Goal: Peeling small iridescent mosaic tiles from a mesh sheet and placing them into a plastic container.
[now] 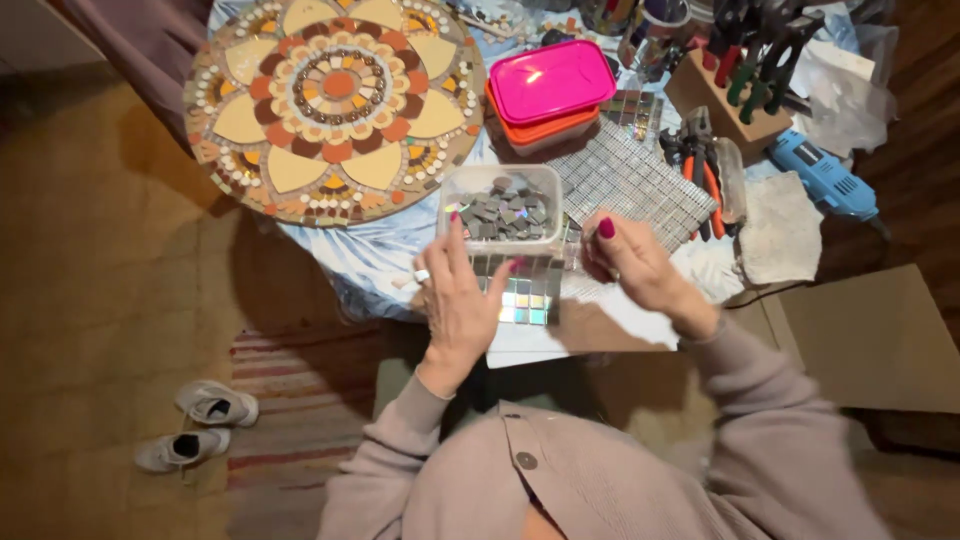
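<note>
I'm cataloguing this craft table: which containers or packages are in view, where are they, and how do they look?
Clear rectangular plastic tub of grey square tiles: table centre, just beyond left hand.
Pink-lidded rectangular box stacked on an orange one: behind the tub.
Wooden tool block: far right, beyond right hand.
No labels or screens are visible.

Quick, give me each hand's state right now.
Left hand: fingers spread open, resting on the sheet of mirror tiles, gripping nothing visible.
Right hand: fingers curled at the sheet's edge; whether it pinches anything cannot be told.

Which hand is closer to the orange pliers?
The right hand. It sits just left of the orange pliers, while the left hand is farther away, past the clear box of tiles.
</note>
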